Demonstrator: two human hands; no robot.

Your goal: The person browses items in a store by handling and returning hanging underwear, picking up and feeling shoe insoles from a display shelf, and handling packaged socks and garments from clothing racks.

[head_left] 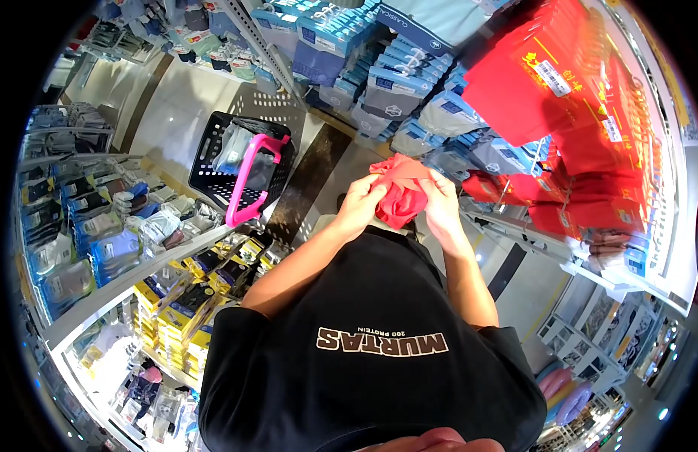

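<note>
Both my hands hold a crumpled red cloth item in front of my chest. My left hand grips its left side with the fingers curled into the fabric. My right hand pinches its right edge. The cloth bunches up between the two hands, and its lower part hangs toward my black T-shirt. Just beyond the hands are shelves of packaged goods.
A black shopping basket with a pink handle stands on the floor to the left, with items inside. Blue packs hang ahead and red packs at the right. Yellow packs fill a low left shelf.
</note>
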